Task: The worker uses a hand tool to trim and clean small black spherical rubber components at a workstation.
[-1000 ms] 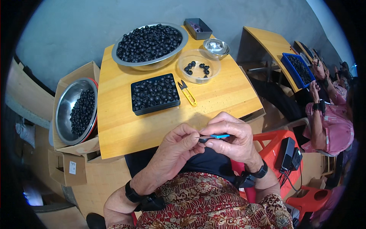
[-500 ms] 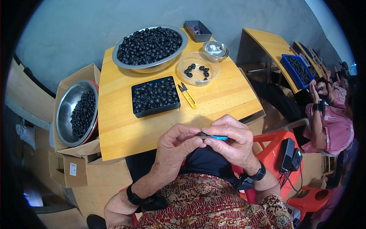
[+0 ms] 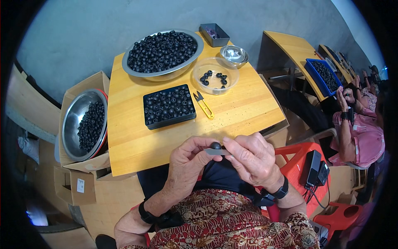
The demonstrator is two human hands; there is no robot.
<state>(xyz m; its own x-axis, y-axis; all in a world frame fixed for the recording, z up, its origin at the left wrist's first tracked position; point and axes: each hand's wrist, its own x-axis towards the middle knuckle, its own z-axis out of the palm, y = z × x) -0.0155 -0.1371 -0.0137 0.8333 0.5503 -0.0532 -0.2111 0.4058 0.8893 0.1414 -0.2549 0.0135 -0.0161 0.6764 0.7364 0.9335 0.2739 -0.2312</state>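
Above my lap, in front of the table edge, my left hand [image 3: 188,159] pinches a round black bead [image 3: 215,145] between its thumb and fingers. A flat grey blade [image 3: 217,152] lies across just below the bead, its left end at my left thumb. My right hand [image 3: 255,159] is closed around the blade's right end, and its fingers hide whatever handle there is. Beyond my hands on the table stands a dark tray [image 3: 150,123] full of similar black beads. Yellow-handled thread snips [image 3: 205,107] lie beside it.
A large metal bowl [image 3: 200,43] heaped with beads stands at the back, near a clear plastic bowl [image 3: 232,79], a small metal bowl [image 3: 234,54] and a grey box [image 3: 215,40]. A basin [image 3: 71,124] sits at left. A red stool [image 3: 300,159] and another person [image 3: 360,137] are at right.
The blue part seen at my right fingers is now out of sight, and the grey blade shows. The bead is more exposed. My right hand has turned and shifted slightly down.
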